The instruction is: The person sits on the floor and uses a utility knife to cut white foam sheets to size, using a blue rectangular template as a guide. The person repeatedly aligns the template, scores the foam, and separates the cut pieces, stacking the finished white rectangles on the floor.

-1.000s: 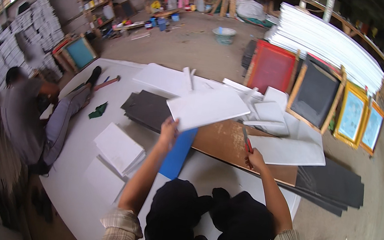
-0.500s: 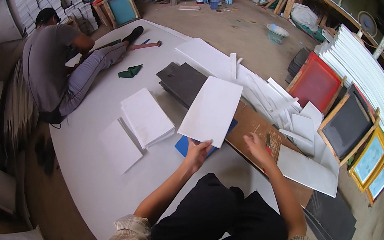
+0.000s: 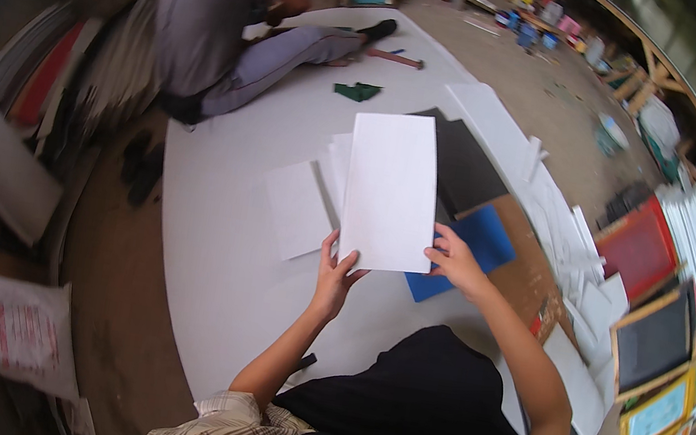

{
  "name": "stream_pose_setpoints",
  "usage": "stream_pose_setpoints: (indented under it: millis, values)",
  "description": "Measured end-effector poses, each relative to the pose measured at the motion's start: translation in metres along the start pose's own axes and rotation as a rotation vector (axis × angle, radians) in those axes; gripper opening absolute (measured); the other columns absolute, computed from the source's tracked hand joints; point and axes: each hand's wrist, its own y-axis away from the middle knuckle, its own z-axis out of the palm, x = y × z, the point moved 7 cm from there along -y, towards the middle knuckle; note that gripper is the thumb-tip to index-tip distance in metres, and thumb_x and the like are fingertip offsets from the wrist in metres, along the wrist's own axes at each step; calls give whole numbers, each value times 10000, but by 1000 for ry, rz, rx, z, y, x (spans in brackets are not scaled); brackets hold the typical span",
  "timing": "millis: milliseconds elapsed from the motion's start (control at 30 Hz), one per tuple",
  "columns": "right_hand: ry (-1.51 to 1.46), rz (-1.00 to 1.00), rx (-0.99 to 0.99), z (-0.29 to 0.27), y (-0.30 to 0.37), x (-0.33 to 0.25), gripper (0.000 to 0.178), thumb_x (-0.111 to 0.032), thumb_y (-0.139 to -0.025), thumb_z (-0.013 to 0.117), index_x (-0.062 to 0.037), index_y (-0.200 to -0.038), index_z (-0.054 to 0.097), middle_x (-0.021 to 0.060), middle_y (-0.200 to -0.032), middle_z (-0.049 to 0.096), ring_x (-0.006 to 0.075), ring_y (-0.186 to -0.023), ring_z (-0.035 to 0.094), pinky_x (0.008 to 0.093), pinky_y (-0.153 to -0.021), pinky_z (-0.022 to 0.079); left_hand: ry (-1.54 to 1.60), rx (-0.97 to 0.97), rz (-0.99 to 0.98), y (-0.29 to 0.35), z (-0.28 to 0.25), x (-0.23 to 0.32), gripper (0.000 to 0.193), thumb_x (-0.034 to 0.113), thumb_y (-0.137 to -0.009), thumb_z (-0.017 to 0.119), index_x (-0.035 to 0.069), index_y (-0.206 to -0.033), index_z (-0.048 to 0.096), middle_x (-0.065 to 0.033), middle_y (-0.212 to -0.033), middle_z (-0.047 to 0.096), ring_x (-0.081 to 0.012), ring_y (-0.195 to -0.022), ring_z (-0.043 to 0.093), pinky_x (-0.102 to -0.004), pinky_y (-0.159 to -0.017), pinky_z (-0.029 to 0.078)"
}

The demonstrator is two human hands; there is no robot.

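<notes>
A rectangular white board (image 3: pixel 392 193) is held up in front of me between both hands. My left hand (image 3: pixel 335 279) grips its lower left corner, thumb on the face. At its lower right edge my right hand (image 3: pixel 454 260) closes on it. Behind the board, white boards (image 3: pixel 300 206) lie stacked on the large white sheet, partly hidden. A blue sheet (image 3: pixel 489 239) lies behind my right hand on a brown wooden board (image 3: pixel 531 254). Dark grey sheets (image 3: pixel 468 168) lie just beyond it.
Another person (image 3: pixel 232 29) sits on the sheet at the far left. A hammer (image 3: pixel 396 59) and green cloth (image 3: pixel 357 91) lie beyond the boards. White offcuts (image 3: pixel 570 237) and framed panels (image 3: pixel 654 340) are on the right. A white sack (image 3: pixel 12 329) stands lower left.
My right hand, free before, has come onto the board's right edge. The board has turned more upright and moved over the white stack. My view has swung to the left.
</notes>
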Motion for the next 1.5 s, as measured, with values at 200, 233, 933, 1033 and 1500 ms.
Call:
stream_pose_setpoints:
  millis: [200,233,933,1033,1500]
  values:
    - [-22,175,-406,96,-50,30,664,-70,-825,542,-44,-1372,166,197,-1260,383,226,-1059,490,334,-836,466,71,351,74,23,-112,-2,567,104,-874,502,140,-1330,167,-131,-1239,386,-244,-1077,475,-422,-927,406]
    - [-42,193,-470,105,-49,43,674,-71,-822,546,-46,-1375,160,203,-1285,362,233,-1083,479,333,-865,450,95,397,80,24,-128,-8,559,95,-874,501,139,-1325,175,-133,-1240,386,-244,-1076,477,-423,-926,411]
    - [356,242,-630,127,-101,74,622,-202,-843,517,-25,-1356,215,154,-1404,237,251,-1306,232,354,-1055,218,-956,613,-49,-75,-234,-36,846,313,-753,674,-34,-1345,180,-181,-1411,195,-337,-1277,226,-415,-1050,210]
    - [325,209,-513,80,-80,76,536,-192,-849,511,-29,-1317,305,150,-1343,343,235,-1246,333,343,-1018,279,-1003,614,178,-74,-180,-23,677,254,-781,638,-9,-1300,292,-169,-1347,304,-324,-1249,223,-410,-1039,194]
    - [598,147,702,-218,211,197,231,-163,-846,496,-14,-1019,532,192,-974,572,308,-918,560,375,-797,441,-1283,-315,609,-136,72,-197,917,383,-647,740,-79,-1274,257,-287,-1252,335,-418,-1159,325,-451,-990,254]
